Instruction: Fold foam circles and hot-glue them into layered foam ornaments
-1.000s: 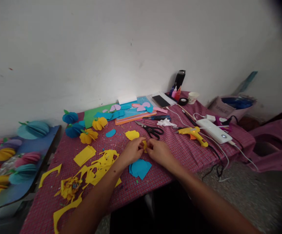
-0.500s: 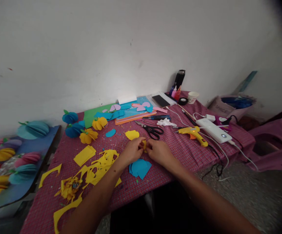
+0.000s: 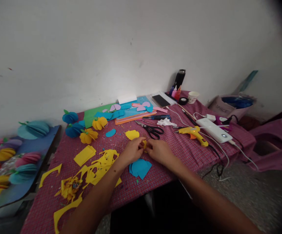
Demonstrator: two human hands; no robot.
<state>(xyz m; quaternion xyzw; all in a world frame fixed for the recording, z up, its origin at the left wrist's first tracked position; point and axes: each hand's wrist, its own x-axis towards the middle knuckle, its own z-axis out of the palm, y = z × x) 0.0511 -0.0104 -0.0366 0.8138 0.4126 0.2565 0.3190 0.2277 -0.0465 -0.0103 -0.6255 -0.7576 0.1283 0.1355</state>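
Note:
Between my two hands is a small piece of yellow paper point(image 3: 144, 144), mostly hidden by the fingers. My left hand point(image 3: 134, 150) pinches it from the left, and my right hand point(image 3: 158, 150) has its fingers closed on the other side. Just beyond them lie yellow paper cutouts point(image 3: 132, 134) and black-handled scissors point(image 3: 153, 131), blades pointing up and left. Nearer to me, below the hands, sits a pile of blue paper cutouts point(image 3: 140, 168). Yellow paper scraps point(image 3: 99, 169) spread left of my left hand, beside a stack of yellow rectangles point(image 3: 84, 155).
A yellow glue gun point(image 3: 194, 133) and a white power bank point(image 3: 214, 130) with cables lie to the right. Blue and yellow paper pumpkins point(image 3: 88, 136) stand at the back left. A phone point(image 3: 160, 100), a paper cup point(image 3: 193, 97) and a black bottle point(image 3: 180, 79) are at the back.
Both hands stay in nearly the same place, still on the yellow paper. Nothing else on the table has visibly moved.

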